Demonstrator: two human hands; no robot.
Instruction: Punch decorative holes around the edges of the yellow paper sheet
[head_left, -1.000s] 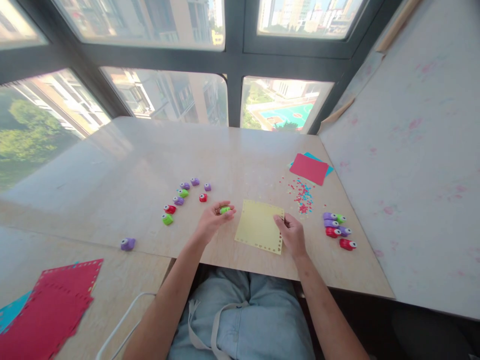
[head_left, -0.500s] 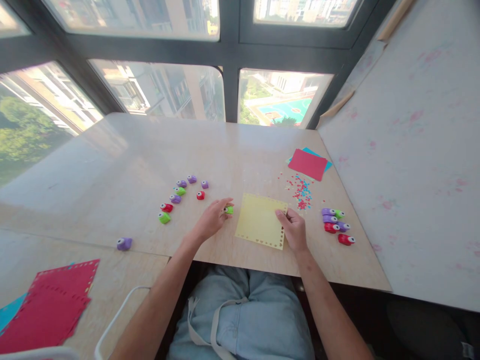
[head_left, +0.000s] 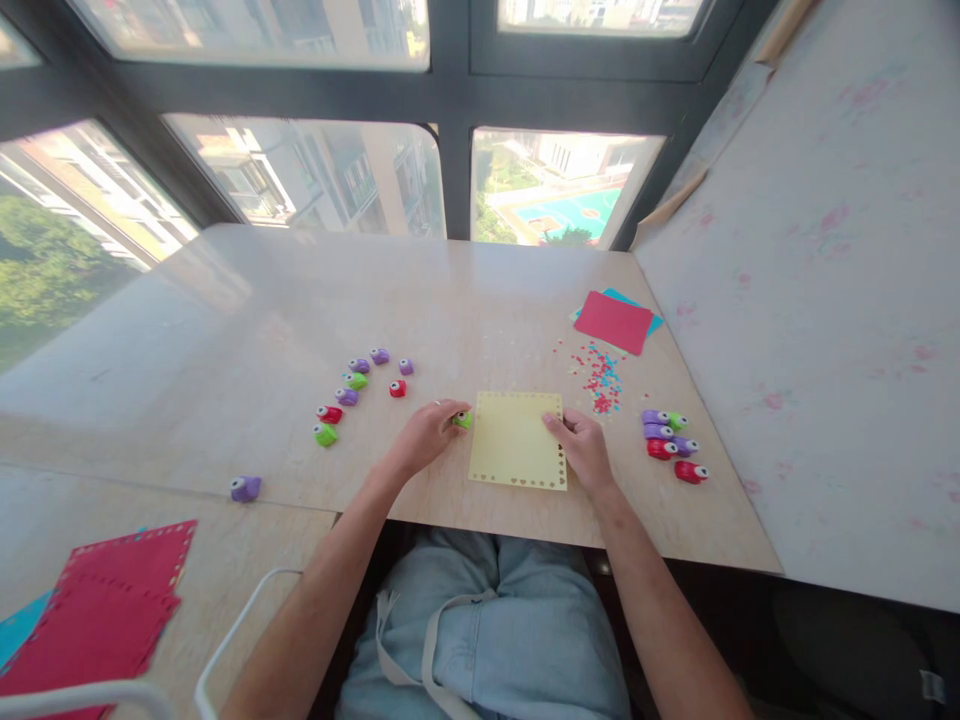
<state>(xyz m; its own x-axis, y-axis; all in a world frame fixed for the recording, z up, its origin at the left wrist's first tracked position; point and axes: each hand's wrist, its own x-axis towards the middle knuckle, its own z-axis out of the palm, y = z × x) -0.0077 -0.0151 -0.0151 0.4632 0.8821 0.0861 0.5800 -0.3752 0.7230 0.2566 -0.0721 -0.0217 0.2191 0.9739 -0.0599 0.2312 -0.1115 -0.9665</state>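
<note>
Bright daylight pours through the windows (head_left: 300,180) at the far side, washing out parts of the view outside and laying a pale, hazy sheen over the far left of the tabletop (head_left: 465,320), while the space under its right edge sinks into near black. The yellow sheet (head_left: 517,445) is evenly lit, but the small green object (head_left: 463,420) at the left hand (head_left: 427,437) is too soft for fine detail. Wide-angle stretching slants the window frame (head_left: 457,100) and elongates the forearms (head_left: 660,610) toward the lower corners.

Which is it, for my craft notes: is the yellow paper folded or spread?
Spread: the yellow paper, held by the right hand, shows four corners and no fold.
</note>
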